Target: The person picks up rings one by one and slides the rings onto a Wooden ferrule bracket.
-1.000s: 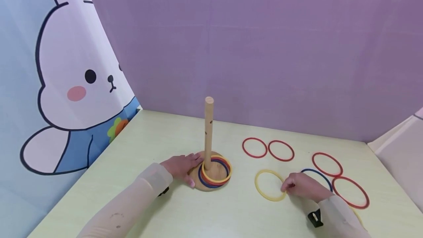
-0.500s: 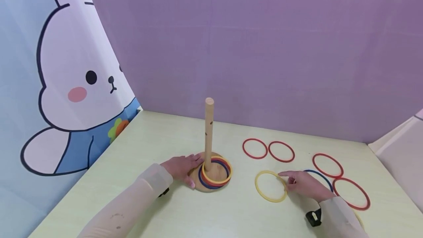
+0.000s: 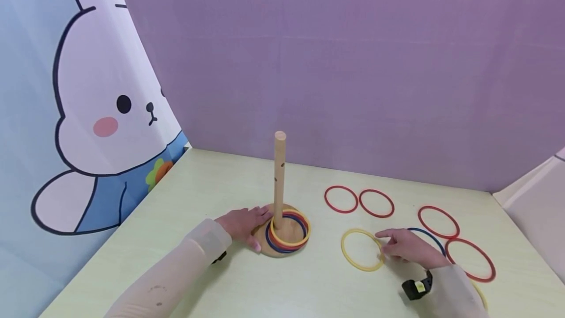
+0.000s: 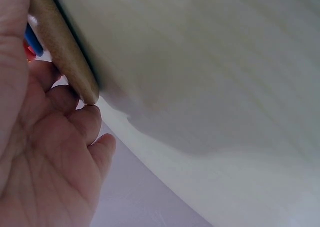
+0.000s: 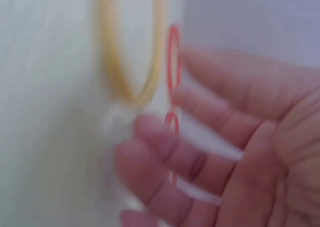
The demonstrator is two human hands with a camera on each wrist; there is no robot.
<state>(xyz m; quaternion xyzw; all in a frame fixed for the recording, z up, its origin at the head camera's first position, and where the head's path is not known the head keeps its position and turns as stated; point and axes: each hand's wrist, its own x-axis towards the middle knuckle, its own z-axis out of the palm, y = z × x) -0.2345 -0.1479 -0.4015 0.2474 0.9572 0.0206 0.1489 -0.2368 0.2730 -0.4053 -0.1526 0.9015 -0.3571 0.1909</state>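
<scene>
In the head view a round wooden base [image 3: 288,232] with an upright wooden peg [image 3: 279,180] stands left of the table's middle. Yellow, red and blue rings [image 3: 309,232] lie stacked around the peg's foot. My left hand [image 3: 242,225] rests against the base's left side with spread fingers, and the left wrist view has fingertips right at the base's edge [image 4: 65,52]. Farther right, a yellow ring [image 3: 342,249] lies flat on the table. Over its right rim is my right hand [image 3: 408,247], index finger stretched out. Nothing is between its loosely bent fingers in the right wrist view.
Two red rings [image 3: 325,200] lie behind the yellow one. To the right are two more red rings [image 3: 457,225], a partly covered blue ring [image 3: 434,237] and another yellow ring [image 3: 484,303] beside the right sleeve. A purple cloth [image 3: 353,63] hangs behind the table.
My right hand's fingertips were together at the yellow ring's right rim; now the index finger is straightened and the hand has turned slightly. The ring and my left hand stay put.
</scene>
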